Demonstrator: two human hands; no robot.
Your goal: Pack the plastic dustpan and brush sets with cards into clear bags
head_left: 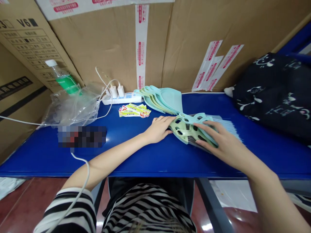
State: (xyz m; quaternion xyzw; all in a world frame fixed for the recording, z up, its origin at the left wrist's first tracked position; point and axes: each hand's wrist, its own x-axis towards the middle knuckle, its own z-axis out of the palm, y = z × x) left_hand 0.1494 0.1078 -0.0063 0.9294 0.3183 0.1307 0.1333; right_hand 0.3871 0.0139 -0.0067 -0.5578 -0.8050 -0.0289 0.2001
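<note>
A stack of small plastic brushes (191, 129), green and light blue with holed handles, lies on the blue table (145, 155). My left hand (159, 128) rests at the stack's left edge, fingers curled against the green handle. My right hand (218, 142) lies flat on top of the stack, fingers stretched over the handles. Behind the brushes sits a fanned stack of pastel dustpans (162, 98). A few printed labels (133, 110) lie just left of the dustpans.
A white power strip (121, 97) with chargers and cables sits at the back. A clear plastic bag (73, 106) and a green-labelled bottle (63, 77) are at the left. A black patterned bag (274, 94) fills the right. Cardboard boxes (109, 42) wall the back.
</note>
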